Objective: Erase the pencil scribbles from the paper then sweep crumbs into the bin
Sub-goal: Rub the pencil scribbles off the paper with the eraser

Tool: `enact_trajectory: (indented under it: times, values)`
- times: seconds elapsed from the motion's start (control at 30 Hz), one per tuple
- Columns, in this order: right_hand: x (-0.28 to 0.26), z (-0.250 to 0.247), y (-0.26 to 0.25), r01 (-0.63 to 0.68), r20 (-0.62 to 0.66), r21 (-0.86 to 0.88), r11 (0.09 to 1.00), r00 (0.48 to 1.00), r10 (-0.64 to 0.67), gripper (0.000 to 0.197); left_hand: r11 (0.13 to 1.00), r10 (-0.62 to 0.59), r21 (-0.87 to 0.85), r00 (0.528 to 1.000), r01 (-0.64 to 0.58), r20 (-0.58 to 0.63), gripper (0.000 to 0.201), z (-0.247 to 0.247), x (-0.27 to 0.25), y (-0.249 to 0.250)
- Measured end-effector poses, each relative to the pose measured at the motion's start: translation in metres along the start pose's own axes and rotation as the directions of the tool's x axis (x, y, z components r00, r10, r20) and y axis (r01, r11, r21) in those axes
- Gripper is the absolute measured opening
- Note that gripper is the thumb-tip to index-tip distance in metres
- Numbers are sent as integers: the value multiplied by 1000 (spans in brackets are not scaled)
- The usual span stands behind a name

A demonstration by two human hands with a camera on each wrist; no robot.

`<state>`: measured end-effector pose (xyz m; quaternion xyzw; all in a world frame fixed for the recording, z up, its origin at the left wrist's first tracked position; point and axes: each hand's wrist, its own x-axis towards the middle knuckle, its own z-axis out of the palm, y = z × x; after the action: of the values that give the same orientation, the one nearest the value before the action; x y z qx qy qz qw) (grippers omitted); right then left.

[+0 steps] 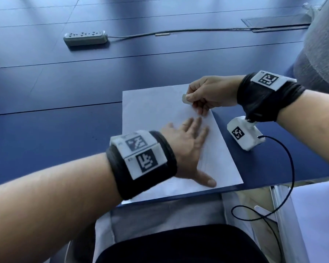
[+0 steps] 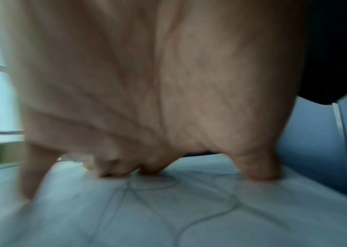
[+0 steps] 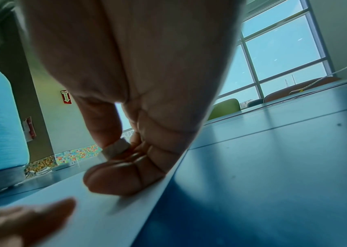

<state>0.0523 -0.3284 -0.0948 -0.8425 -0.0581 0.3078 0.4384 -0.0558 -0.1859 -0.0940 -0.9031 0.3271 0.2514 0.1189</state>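
Observation:
A white sheet of paper [image 1: 160, 114] lies on the blue table near its front edge. Faint pencil scribbles [image 2: 168, 197] loop across the paper under my left palm. My left hand [image 1: 190, 147] lies flat on the sheet with fingers spread, pressing it down. My right hand [image 1: 201, 95] hovers over the sheet's far right corner and pinches a small pale eraser [image 1: 185, 99] between thumb and forefinger. In the right wrist view the eraser [image 3: 116, 148] sits at the fingertips just above the paper [image 3: 96, 208]. No bin is in view.
A white power strip [image 1: 85, 37] with its cable lies far back on the blue table [image 1: 55, 88]. A white tagged camera block [image 1: 244, 133] hangs by the right wrist with a black cord looping off the table edge. A grey chair back [image 1: 319, 50] stands at right.

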Motion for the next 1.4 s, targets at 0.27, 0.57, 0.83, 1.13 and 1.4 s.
enact_trajectory:
  times: [0.27, 0.57, 0.83, 1.13, 1.4]
  values:
    - [0, -2, -2, -23, 16, 25, 999, 1000, 22, 21, 992, -80, 85, 988, 92, -133, 88, -14, 0, 0]
    - [1, -2, -1, -17, 14, 18, 1000, 1000, 17, 20, 955, -285, 82, 958, 285, -22, 86, -23, -10, -2]
    - [0, -3, 0, -20, 27, 27, 999, 999, 19, 22, 954, -299, 44, 947, 296, 117, 138, 25, -38, -25]
    - [-1, -2, 0, -11, 36, 32, 999, 999, 10, 22, 991, -113, -74, 993, 115, 28, 124, 33, -62, -31]
    - [-2, -3, -2, -15, 49, 26, 1000, 999, 14, 20, 921, -385, 89, 922, 380, 45, 128, 33, -78, -47]
